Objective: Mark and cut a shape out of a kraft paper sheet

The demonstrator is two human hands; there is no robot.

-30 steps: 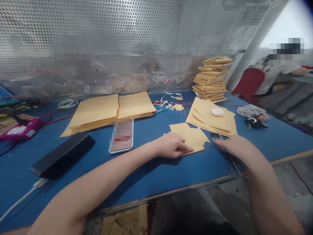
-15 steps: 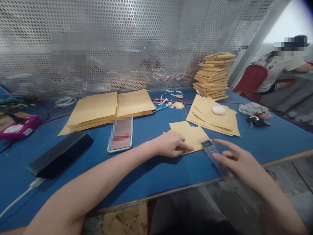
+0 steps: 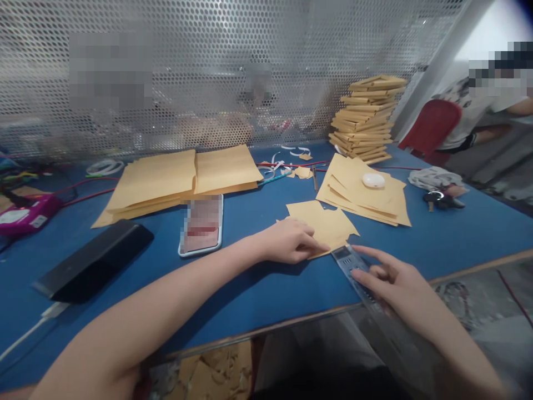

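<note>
My left hand [image 3: 291, 241] presses a piece of brown kraft paper [image 3: 328, 222] onto the blue table, its index finger stretched along the near edge and the other fingers curled. A notch shows in the paper's far edge, and its right edge is uneven. Gripped between the thumb and fingers of my right hand [image 3: 387, 275] is a clear plastic ruler [image 3: 347, 264] with a dark end. The ruler's far end lies by the paper's near right corner, close to my left fingertip. Its near end reaches past the table edge and blurs below my right hand.
Folded brown paper [image 3: 158, 178], a phone [image 3: 202, 225] and a black power bank [image 3: 97, 258] lie left. Right are more paper sheets [image 3: 353, 194] under a white earbud case [image 3: 373, 180], keys [image 3: 435, 200] and a tall envelope stack [image 3: 366, 119]. Another person sits beyond a red chair [image 3: 435, 128].
My right hand has drawn the ruler slightly left and toward me, baring the paper's uneven right edge. My left hand stays on the paper. The view has shifted a little.
</note>
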